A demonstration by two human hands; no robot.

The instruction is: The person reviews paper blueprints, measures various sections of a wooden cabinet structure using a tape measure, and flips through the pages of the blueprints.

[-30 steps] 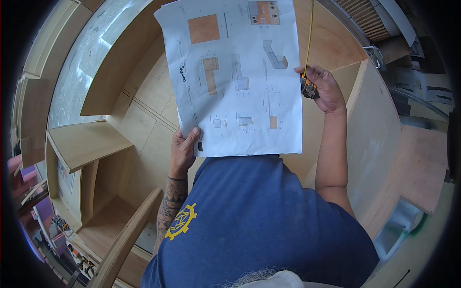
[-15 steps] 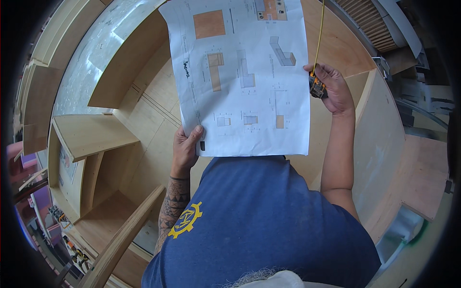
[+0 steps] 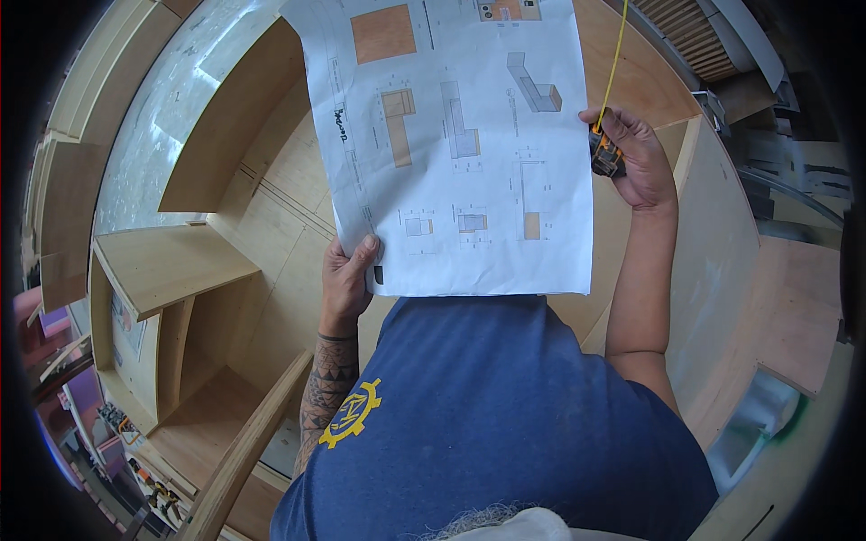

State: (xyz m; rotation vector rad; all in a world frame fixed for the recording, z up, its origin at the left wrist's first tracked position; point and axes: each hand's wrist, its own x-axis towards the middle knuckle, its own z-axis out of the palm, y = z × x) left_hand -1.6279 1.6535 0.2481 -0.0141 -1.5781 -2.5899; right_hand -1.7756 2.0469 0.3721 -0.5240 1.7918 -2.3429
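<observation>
A large white sheet of printed drawings [image 3: 451, 180] is spread in front of my chest, with small coloured diagrams of furniture-like shapes. My left hand [image 3: 347, 275] pinches its lower left edge, thumb on top and fingers behind the paper. By the sheet's right edge, my right hand [image 3: 639, 155] grips a black and orange tape measure [image 3: 606, 155]. From it a yellow blade [image 3: 614, 68] runs up out of view. The right fingertips are close to the paper's edge; I cannot tell whether they touch it.
On the left stands an open plywood cabinet [image 3: 176, 266], with a wooden rail [image 3: 248, 442] nearer me. A pale panel [image 3: 717, 270] rises on the right. Slatted wood [image 3: 686, 41] lies at the far right. Power tools [image 3: 153, 487] sit at the lower left.
My right hand has shifted slightly right and up with the tape measure. The sheet has tilted a little and its right edge has moved right. My left hand keeps its hold.
</observation>
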